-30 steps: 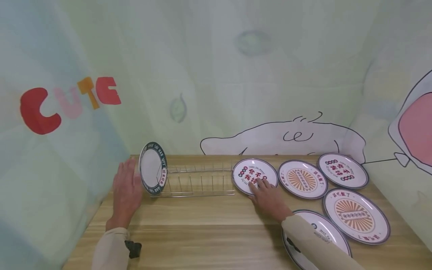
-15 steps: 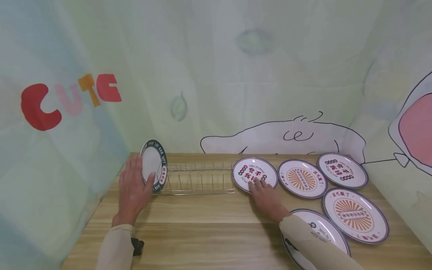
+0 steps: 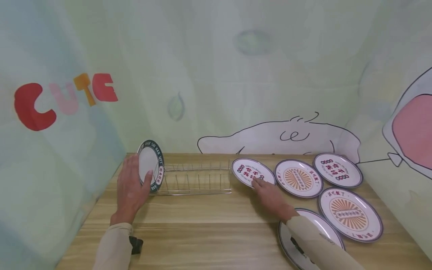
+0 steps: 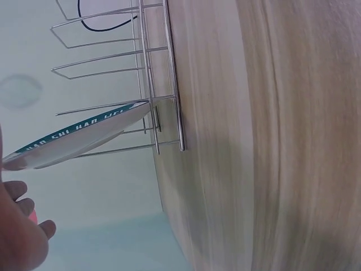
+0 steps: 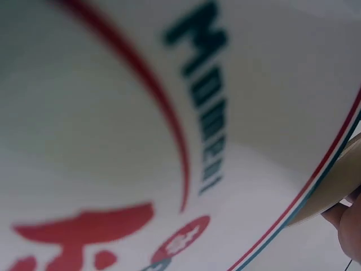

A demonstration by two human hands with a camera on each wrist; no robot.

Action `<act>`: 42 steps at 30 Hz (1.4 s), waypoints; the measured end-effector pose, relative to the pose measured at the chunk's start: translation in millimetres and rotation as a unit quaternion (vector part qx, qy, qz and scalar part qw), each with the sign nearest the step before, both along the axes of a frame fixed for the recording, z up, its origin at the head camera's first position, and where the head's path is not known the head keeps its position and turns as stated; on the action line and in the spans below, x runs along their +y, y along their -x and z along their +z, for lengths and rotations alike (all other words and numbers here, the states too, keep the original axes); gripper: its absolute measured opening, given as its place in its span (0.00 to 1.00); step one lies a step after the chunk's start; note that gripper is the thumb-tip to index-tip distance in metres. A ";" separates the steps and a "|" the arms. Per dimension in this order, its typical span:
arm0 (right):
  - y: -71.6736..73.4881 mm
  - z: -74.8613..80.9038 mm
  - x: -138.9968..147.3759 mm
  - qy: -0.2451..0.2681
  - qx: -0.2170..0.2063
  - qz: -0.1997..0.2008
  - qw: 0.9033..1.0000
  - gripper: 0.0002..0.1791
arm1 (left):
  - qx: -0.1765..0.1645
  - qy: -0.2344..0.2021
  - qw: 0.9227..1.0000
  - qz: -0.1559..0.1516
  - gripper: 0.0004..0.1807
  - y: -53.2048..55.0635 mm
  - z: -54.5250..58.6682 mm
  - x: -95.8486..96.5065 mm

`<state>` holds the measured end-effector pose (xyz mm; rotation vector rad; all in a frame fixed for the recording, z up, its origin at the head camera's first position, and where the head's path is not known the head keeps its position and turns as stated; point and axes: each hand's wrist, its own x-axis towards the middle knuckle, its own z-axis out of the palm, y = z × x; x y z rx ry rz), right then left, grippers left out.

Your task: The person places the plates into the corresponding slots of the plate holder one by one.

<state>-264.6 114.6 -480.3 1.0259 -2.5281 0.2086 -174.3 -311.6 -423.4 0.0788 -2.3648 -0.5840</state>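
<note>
A small plate with a dark green lettered rim (image 3: 160,170) stands on edge at the left end of a wire dish rack (image 3: 199,182). My left hand (image 3: 133,185) holds its near side, thumb across the white face, fingers behind. In the left wrist view, the same plate (image 4: 84,135) leans between the rack's wires, fingertips (image 4: 25,206) close below. At the rack's right end, my right hand (image 3: 271,197) grips the near rim of a white plate with red characters (image 3: 248,168), which tilts. In the right wrist view, a plate (image 5: 271,113) lettered "Moment" fills most of the frame.
Right of the held plate lie two sunburst plates (image 3: 281,174) (image 3: 368,225) and another red-lettered plate (image 3: 351,180). A larger plate (image 3: 287,243) lies under my right forearm. Printed cloth (image 3: 253,93) walls in the wooden table (image 3: 189,240) at back and sides.
My left hand has moved right onto the green-rimmed plate, its thumb now over the face. Under my right hand, the red-lettered plate has gone from flat to tilted, near edge raised.
</note>
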 end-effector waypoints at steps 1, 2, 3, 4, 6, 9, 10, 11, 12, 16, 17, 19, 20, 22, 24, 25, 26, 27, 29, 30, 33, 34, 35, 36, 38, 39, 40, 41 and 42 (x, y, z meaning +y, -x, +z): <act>0.5 -0.2 0.4 0.006 0.007 0.006 1.000 0.11 | -0.001 -0.001 1.000 0.001 0.37 -0.2 0.1 -0.2; 1.1 -0.5 0.6 0.010 0.014 0.010 1.000 0.11 | -0.001 -0.003 1.000 0.000 0.37 -0.2 0.2 -0.5; 1.4 0.0 0.7 0.014 0.017 0.014 1.000 0.10 | -0.002 -0.005 1.000 0.001 0.37 -0.5 0.3 -0.6; 1.8 0.0 0.9 0.018 0.019 0.018 0.999 0.10 | -0.003 -0.008 1.000 0.000 0.37 -0.7 0.3 -0.9; 2.5 1.5 0.9 0.020 0.021 0.026 0.999 0.09 | -0.004 -0.012 1.000 0.001 0.37 -1.5 0.5 -1.1; 4.2 6.2 0.4 0.021 0.033 0.030 0.999 0.08 | 0.000 -0.015 1.000 -0.003 0.36 -1.0 0.3 -1.1; 4.6 8.2 0.3 0.025 0.041 0.031 0.998 0.08 | 0.002 -0.014 1.000 -0.005 0.35 -0.5 0.2 -1.0; 5.2 10.3 0.1 0.032 0.052 0.034 0.998 0.08 | 0.004 -0.013 1.000 -0.006 0.35 0.0 0.0 -0.7; 5.5 13.0 -0.1 0.041 0.061 0.037 0.997 0.10 | 0.006 -0.011 1.000 -0.007 0.35 0.5 0.0 -0.4; 4.5 27.5 -7.3 0.087 0.093 0.063 0.990 0.17 | 0.015 -0.004 1.000 -0.006 0.34 1.2 -0.5 -1.4; 3.8 31.9 -10.4 0.095 0.097 0.069 0.988 0.19 | 0.017 -0.004 1.000 -0.006 0.34 1.2 -0.5 -1.4; 1.4 41.9 -18.6 0.102 0.097 0.069 0.988 0.21 | 0.020 -0.007 1.000 -0.007 0.33 1.2 -0.3 -1.5; 0.2 46.8 -23.6 0.106 0.095 0.068 0.987 0.21 | 0.020 -0.010 1.000 -0.008 0.33 0.9 -0.3 -1.3; -2.5 57.4 -36.0 0.115 0.088 0.060 0.988 0.22 | 0.018 -0.016 1.000 -0.012 0.33 0.0 0.1 -0.6; -5.0 67.8 -51.4 0.140 0.074 0.057 0.986 0.22 | 0.016 -0.022 1.000 -0.014 0.33 -0.7 0.4 0.1; -6.0 73.1 -60.4 0.159 0.063 0.059 0.983 0.22 | 0.015 -0.024 1.000 -0.014 0.33 -1.2 0.3 0.4; -6.8 77.8 -69.8 0.183 0.053 0.065 0.980 0.21 | 0.014 -0.025 0.999 -0.013 0.33 -1.7 0.2 0.6; -7.7 82.5 -79.8 0.207 0.045 0.070 0.975 0.21 | 0.016 -0.026 0.999 -0.014 0.33 -1.6 -0.2 0.4; -9.6 89.9 -101.3 0.259 0.017 0.085 0.962 0.22 | 0.016 -0.028 0.999 -0.014 0.33 -1.5 -0.6 -1.0; -10.4 93.5 -112.4 0.285 0.005 0.093 0.954 0.22 | 0.016 -0.028 0.999 -0.014 0.33 -1.3 -0.7 -1.8; -14.9 103.7 -144.6 0.352 -0.041 0.117 0.928 0.19 | 0.017 -0.027 0.999 -0.016 0.33 -0.4 -0.8 -4.1; -16.9 107.1 -155.0 0.370 -0.060 0.121 0.919 0.17 | 0.017 -0.027 0.999 -0.015 0.33 -0.4 -0.6 -4.5; -18.8 110.1 -165.3 0.389 -0.076 0.128 0.909 0.14 | 0.019 -0.026 0.999 -0.015 0.32 -0.1 -0.5 -5.1; -21.0 113.0 -175.7 0.407 -0.093 0.132 0.899 0.13 | 0.022 -0.023 0.999 -0.015 0.32 -0.1 -0.4 -5.5; -25.6 116.7 -195.7 0.438 -0.127 0.137 0.879 0.13 | 0.028 -0.020 0.999 -0.016 0.31 -0.3 -0.3 -5.5; -27.6 117.6 -205.4 0.453 -0.143 0.137 0.869 0.13 | 0.031 -0.019 0.999 -0.016 0.31 -0.6 0.1 -5.0; -30.1 118.1 -214.1 0.466 -0.161 0.138 0.859 0.14 | 0.032 -0.016 0.999 -0.015 0.31 -1.0 0.7 -4.0; -32.5 118.4 -222.8 0.480 -0.176 0.135 0.849 0.15 | 0.034 -0.011 0.999 -0.013 0.30 -1.0 0.8 -3.2; -35.1 119.0 -230.8 0.493 -0.190 0.131 0.839 0.15 | 0.035 -0.007 0.999 -0.010 0.30 -1.3 1.2 -2.4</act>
